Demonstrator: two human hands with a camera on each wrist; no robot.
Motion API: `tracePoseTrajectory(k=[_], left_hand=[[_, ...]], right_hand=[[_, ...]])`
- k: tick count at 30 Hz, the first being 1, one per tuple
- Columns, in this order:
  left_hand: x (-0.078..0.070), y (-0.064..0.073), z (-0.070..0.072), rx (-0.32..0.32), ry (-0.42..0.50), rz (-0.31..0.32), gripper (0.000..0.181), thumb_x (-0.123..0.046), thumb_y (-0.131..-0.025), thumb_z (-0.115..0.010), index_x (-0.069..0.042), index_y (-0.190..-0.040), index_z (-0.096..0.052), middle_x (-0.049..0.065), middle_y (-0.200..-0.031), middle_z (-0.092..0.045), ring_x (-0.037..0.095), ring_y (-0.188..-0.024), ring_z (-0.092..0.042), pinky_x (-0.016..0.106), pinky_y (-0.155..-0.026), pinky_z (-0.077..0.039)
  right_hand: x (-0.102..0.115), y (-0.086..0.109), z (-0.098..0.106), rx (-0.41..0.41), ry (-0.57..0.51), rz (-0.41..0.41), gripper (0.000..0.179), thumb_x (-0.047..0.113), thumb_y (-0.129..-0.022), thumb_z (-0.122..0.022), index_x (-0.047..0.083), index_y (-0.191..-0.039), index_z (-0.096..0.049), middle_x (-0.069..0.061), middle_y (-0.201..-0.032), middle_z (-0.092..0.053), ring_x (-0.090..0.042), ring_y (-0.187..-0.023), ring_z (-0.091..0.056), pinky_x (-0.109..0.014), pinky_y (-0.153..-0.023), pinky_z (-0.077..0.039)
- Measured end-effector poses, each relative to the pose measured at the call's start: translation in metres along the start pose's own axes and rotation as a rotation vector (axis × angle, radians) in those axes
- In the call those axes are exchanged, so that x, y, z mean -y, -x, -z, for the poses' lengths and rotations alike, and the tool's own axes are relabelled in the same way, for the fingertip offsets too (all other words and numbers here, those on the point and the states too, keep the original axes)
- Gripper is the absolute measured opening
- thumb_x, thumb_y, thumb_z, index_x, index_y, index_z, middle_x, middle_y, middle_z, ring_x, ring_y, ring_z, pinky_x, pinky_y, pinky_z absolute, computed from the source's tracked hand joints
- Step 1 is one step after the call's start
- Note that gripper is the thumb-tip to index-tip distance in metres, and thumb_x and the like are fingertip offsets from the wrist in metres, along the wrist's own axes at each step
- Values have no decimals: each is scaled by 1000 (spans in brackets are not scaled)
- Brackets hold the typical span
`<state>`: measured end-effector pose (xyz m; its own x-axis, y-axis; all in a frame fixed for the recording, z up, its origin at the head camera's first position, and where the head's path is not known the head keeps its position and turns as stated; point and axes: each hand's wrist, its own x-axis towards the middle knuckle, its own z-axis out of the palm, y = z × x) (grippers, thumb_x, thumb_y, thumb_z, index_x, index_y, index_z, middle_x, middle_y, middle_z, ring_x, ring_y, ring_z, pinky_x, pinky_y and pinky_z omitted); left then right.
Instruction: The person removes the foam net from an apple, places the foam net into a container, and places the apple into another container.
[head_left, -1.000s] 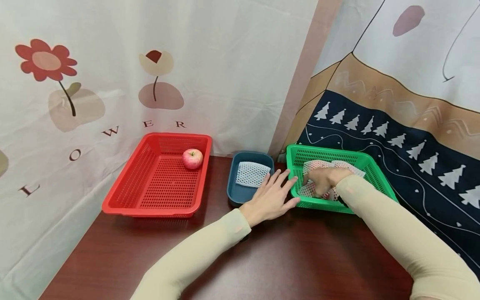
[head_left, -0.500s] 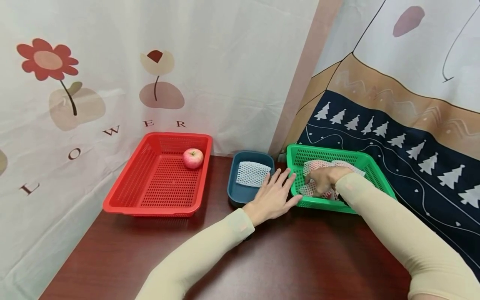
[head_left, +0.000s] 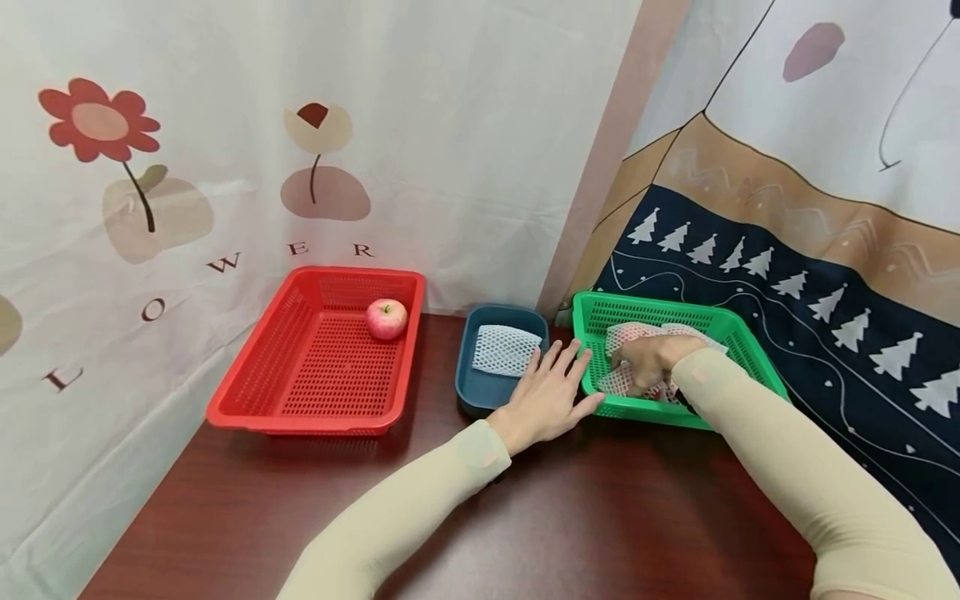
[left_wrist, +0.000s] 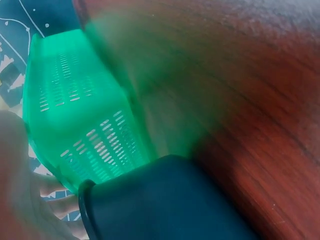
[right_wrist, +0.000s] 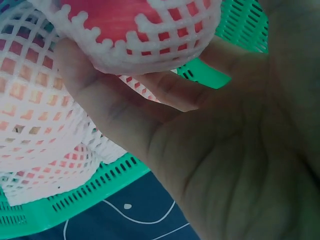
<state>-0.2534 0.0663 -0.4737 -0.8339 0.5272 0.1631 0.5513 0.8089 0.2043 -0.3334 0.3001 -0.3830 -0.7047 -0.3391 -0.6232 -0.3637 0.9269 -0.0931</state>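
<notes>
My right hand (head_left: 654, 360) reaches down into the green basket (head_left: 757, 350), its fingers curled round an apple (right_wrist: 125, 22) in a white foam net. Red skin shows through the net's opening in the right wrist view. Beside it lie more netted fruits (right_wrist: 30, 95). My left hand (head_left: 546, 400) is spread with straight fingers, over the gap between the blue container (head_left: 483, 393) and the green basket. Its fingertips lie at the basket's near left rim; firm contact is unclear. An empty-looking white foam net (head_left: 506, 350) lies in the blue container.
At the left stands a red basket (head_left: 330, 421) with one bare apple (head_left: 386, 319) near its far right corner. All the containers stand on a dark reddish table (head_left: 600, 517). Printed curtains (head_left: 465, 150) hang close behind them.
Both hands stay nearly where they were; the left shifted very slightly to the right. The right hand remains in the green basket. The view tilts a little.
</notes>
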Motion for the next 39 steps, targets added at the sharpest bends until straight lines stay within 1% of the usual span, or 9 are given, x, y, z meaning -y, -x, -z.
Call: tracePoseTrajectory(k=[2,9,12,15,17,22,26,35,39], left_hand=[[0,0,1,7,-6,3,83,-71,-122,-32,-21,-187,-29,7,-197,-23,37,-183,-26,64,-147,-28],[-1,0,-2,15,-14,0,83,-71,-122,-28,-21,-188,-24,7,-198,-20,38,-184,-22,65,-147,-26],[-2,0,-3,8,-16,0,82,-70,-122,-27,-21,-188,-24,8,-198,-20,38,-184,-21,66,-147,-26],[-2,0,-4,11,-21,2,82,-70,-122,-27,-21,-188,-23,7,-198,-19,38,-184,-21,66,-147,-25],[-2,0,-4,14,-17,4,82,-70,-122,-27,-21,-188,-23,6,-198,-19,37,-184,-21,66,-147,-25],[-2,1,-3,8,4,7,82,-70,-122,-28,-20,-188,-25,6,-198,-18,37,-184,-21,67,-147,-25],[-1,1,-3,5,6,7,82,-70,-122,-28,-21,-188,-25,6,-198,-18,38,-184,-22,67,-147,-25],[-1,1,-2,9,2,4,82,-70,-122,-28,-21,-188,-25,6,-198,-18,38,-184,-23,67,-147,-26],[-2,0,-3,11,3,4,82,-70,-122,-28,-21,-188,-25,6,-198,-18,38,-183,-23,67,-147,-26]], right_hand=[[0,-1,-1,-13,9,4,72,25,-102,-88,7,-166,-61,-27,-167,-59,-26,-112,-70,-37,-76,-69],[-4,-4,-3,-33,16,16,67,25,-101,-90,8,-161,-65,-27,-163,-62,-25,-107,-71,-37,-75,-69],[-6,-4,-5,-47,39,27,68,27,-100,-91,8,-161,-66,-26,-162,-64,-27,-114,-71,-46,-91,-70],[-8,-3,-4,-56,51,39,70,28,-100,-91,8,-161,-66,-24,-161,-66,-30,-123,-69,-55,-108,-65],[-10,-1,-4,-66,49,48,70,29,-98,-92,9,-160,-67,-22,-160,-67,-32,-128,-68,-60,-115,-62],[-13,0,-3,-95,26,64,71,28,-94,-94,9,-157,-68,-22,-157,-69,-37,-137,-68,-64,-120,-59],[-13,2,-2,-102,-4,69,74,28,-96,-92,6,-160,-64,-24,-159,-67,-39,-139,-67,-68,-121,-57],[-14,6,-1,-102,-103,73,81,29,-98,-90,4,-167,-57,-25,-162,-63,-33,-126,-70,-67,-117,-58],[-15,8,-1,-127,-110,82,81,33,-100,-89,5,-168,-55,-27,-167,-60,-41,-139,-68,-72,-122,-55]])
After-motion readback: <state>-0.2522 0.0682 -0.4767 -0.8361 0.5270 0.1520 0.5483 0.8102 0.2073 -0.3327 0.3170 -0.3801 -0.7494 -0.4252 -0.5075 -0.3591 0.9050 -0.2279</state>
